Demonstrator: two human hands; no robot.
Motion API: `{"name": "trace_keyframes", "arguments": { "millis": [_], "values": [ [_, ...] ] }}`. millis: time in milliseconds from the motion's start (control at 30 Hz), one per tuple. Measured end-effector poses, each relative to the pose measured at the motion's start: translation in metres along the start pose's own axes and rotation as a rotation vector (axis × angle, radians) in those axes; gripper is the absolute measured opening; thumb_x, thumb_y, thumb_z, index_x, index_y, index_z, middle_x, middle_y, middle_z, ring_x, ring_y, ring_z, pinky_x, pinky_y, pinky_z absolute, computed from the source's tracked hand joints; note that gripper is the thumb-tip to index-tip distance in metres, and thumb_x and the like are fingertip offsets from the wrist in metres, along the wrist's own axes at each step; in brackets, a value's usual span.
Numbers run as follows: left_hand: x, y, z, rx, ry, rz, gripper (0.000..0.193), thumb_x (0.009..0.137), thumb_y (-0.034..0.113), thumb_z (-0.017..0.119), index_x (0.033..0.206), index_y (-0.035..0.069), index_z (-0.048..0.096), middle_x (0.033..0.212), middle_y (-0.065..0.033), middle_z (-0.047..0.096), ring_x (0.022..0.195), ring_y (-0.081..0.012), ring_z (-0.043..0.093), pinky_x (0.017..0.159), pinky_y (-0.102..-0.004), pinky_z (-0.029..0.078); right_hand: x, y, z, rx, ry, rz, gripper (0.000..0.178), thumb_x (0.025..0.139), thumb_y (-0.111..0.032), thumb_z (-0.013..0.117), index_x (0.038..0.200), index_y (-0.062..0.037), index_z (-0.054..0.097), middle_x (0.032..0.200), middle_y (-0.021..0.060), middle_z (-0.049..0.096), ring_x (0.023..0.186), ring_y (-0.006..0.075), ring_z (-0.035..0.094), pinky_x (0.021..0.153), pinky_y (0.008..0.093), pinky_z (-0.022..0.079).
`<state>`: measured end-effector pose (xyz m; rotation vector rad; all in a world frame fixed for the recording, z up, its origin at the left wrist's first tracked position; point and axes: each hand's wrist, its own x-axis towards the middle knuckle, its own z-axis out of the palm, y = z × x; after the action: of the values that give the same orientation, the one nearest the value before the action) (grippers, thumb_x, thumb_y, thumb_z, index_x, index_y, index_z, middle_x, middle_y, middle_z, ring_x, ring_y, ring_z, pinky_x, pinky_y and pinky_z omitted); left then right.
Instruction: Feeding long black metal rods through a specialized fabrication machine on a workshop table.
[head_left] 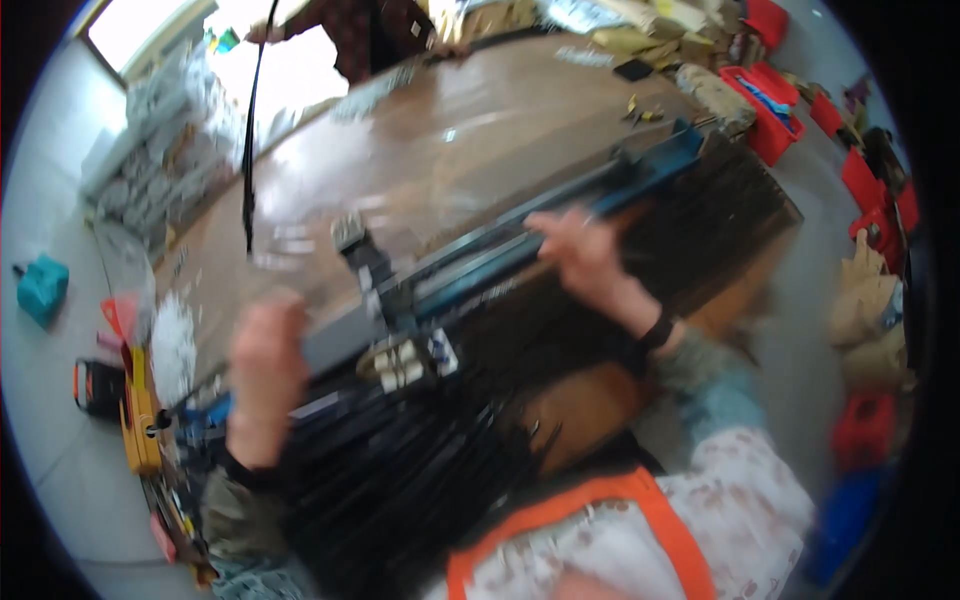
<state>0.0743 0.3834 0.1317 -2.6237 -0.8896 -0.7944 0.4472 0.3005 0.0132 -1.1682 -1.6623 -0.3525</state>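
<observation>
A long blue metal rail fixture (480,285) runs slantwise across the table, rising to the far right. My right hand (590,262) is over its middle, with fingers pointing left and partly apart; nothing shows in them, and blur hides whether they touch the rail. Left of the fixture's near end, my left hand (268,350) is raised and smeared by motion, its fingers turned away. Between the hands, a dark clamp-like block (365,255) crosses the rail. Many thin black strips (400,450) lie in a bundle close to my body, below a small part with pale blocks (400,365).
Across the brown table (430,150), another person (365,40) holds a long black strip (250,150) upright. Red bins (765,110) stand at the right. Plastic-wrapped bundles (165,150) are piled at the left, above a yellow case (140,425) on the near left.
</observation>
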Motion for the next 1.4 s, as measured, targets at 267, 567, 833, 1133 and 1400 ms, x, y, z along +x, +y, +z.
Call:
{"name": "trace_keyframes", "arguments": {
  "millis": [267, 567, 833, 1133, 1400],
  "values": [
    [-0.049, -0.07, -0.068, 0.041, 0.142, -0.277, 0.014, 0.099, 0.011, 0.063, 0.107, -0.001, 0.063, 0.085, -0.0203, 0.062, 0.071, -0.0355, 0.059, 0.064, -0.0397, 0.047, 0.012, 0.0, 0.095, 0.481, -0.437, 0.409, 0.016, 0.096, -0.015, 0.066, 0.106, -0.0047, 0.072, 0.089, 0.0143, 0.073, 0.078, 0.0224, 0.071, 0.069, 0.0323, 0.054],
    [-0.124, -0.065, -0.095, 0.147, 0.012, -0.426, 0.017, 0.099, 0.01, 0.063, 0.111, -0.002, 0.065, 0.083, -0.0185, 0.062, 0.067, -0.0329, 0.057, 0.062, -0.0393, 0.046, 0.075, -0.061, 0.19, 0.443, -0.578, -0.107, 0.014, 0.087, -0.028, 0.075, 0.09, -0.0156, 0.079, 0.085, -0.0018, 0.072, 0.099, 0.0131, 0.063, 0.102, 0.0365, 0.03],
    [-0.152, -0.095, -0.065, 0.064, 0.013, -0.491, 0.019, 0.097, 0.011, 0.064, 0.112, -0.001, 0.066, 0.092, -0.0202, 0.067, 0.074, -0.0363, 0.063, 0.066, -0.0381, 0.05, 0.082, -0.057, 0.2, 0.05, -0.652, -0.398, 0.006, 0.089, -0.02, 0.071, 0.086, -0.0146, 0.073, 0.08, 0.0, 0.07, 0.097, 0.0179, 0.06, 0.104, 0.0406, 0.028],
    [-0.084, -0.073, 0.01, 0.002, -0.382, -0.45, 0.015, 0.094, 0.013, 0.061, 0.106, 0.009, 0.068, 0.086, -0.0135, 0.065, 0.081, -0.0357, 0.066, 0.068, -0.0449, 0.053, 0.024, 0.126, -0.006, -0.567, -0.374, -0.199, 0.011, 0.088, -0.01, 0.064, 0.097, -0.0146, 0.07, 0.088, -0.0003, 0.069, 0.103, 0.022, 0.062, 0.114, 0.0459, 0.026],
    [-0.055, -0.065, 0.111, -0.149, -0.291, -0.217, 0.02, 0.095, 0.022, 0.063, 0.088, 0.003, 0.06, 0.082, -0.0138, 0.065, 0.08, -0.0344, 0.067, 0.071, -0.0442, 0.055, 0.006, 0.18, -0.031, -0.56, -0.541, -0.08, 0.009, 0.097, -0.013, 0.061, 0.1, -0.0084, 0.067, 0.093, 0.007, 0.067, 0.103, 0.0259, 0.06, 0.113, 0.0488, 0.031]
  ]
}}
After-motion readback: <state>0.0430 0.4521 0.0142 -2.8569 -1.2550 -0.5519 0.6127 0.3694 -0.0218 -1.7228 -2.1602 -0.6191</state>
